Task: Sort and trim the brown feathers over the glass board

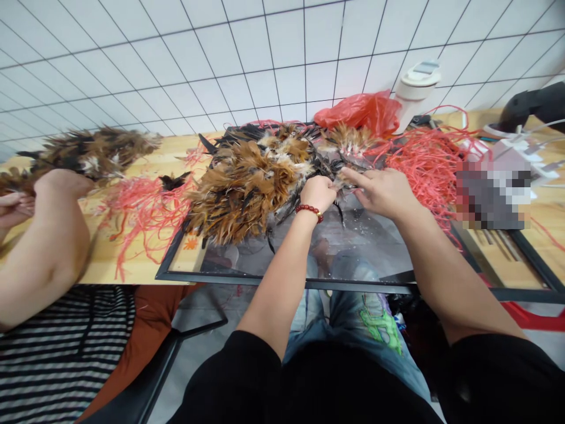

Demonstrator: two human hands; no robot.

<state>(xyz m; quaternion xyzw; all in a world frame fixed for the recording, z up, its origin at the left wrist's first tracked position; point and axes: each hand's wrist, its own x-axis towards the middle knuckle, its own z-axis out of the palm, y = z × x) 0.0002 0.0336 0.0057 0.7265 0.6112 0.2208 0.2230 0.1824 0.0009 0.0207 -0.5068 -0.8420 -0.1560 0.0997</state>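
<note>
A white tiled wall point(285, 50) stands behind a wooden table point(106, 272).

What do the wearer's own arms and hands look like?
Both the left hand and right hand are ungloved, and the forearms are bare. The left wrist wears a bracelet of dark red beads; none shows on the right. The sleeves are plain black.
</note>
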